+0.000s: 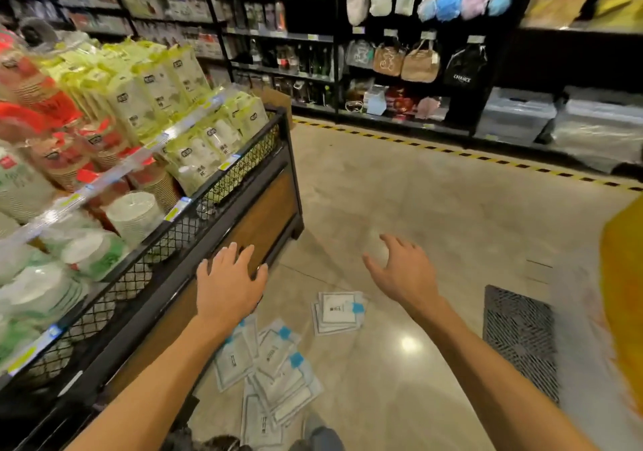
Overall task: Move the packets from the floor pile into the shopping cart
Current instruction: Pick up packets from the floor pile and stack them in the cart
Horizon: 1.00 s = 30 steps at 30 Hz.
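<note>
The packets are lying in a loose, overlapping pile on the floor in the lower centre of the frame, with a smaller neat stack just beyond them toward the middle. They are looking flat, thin and light, likely sealed in slick film, so they are probably sliding over one another and flexing when lifted; taking several by an edge, or by the blue tab corner, seems wisest. The left hand is hovering at lower centre-left with fingers straight and slightly spread, holding nothing. The right hand is reaching out with fingers splayed and empty. No cart is clearly showing.
</note>
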Available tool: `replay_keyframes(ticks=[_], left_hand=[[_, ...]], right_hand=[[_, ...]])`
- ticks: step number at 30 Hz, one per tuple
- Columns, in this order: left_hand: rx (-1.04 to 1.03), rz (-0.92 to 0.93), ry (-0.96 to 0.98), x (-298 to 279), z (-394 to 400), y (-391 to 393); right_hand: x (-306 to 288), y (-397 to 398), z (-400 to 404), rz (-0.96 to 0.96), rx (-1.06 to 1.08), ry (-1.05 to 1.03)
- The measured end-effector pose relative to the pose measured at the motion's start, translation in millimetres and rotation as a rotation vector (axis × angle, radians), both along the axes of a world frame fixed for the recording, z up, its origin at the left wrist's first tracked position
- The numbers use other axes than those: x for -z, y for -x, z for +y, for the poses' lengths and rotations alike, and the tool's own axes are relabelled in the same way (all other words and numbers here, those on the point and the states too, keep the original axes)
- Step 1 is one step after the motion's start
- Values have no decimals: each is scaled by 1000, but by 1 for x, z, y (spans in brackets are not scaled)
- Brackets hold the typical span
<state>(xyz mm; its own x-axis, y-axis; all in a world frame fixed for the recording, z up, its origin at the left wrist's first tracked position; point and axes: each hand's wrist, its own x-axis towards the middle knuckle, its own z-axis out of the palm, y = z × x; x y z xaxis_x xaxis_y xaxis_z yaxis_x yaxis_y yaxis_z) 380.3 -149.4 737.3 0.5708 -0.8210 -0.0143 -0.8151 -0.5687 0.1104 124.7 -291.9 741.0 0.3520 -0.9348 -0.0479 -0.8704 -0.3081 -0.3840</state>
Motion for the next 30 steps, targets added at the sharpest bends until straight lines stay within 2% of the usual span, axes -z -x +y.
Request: replay_keyframes(ticks=[8,17,24,30], left_hand=[[171,-53,-85,53,-128,-43],[149,-18,-240,135,-232,-72],[45,59,-382,257,-287,-69],[61,149,-438,415,-310,-68]], right_hand=[[35,-21,-94,147,71,32],[125,-27,-212,333,-26,-29],[245,-39,-305,476,-164,-138],[391,-55,-335,585,-255,-285]])
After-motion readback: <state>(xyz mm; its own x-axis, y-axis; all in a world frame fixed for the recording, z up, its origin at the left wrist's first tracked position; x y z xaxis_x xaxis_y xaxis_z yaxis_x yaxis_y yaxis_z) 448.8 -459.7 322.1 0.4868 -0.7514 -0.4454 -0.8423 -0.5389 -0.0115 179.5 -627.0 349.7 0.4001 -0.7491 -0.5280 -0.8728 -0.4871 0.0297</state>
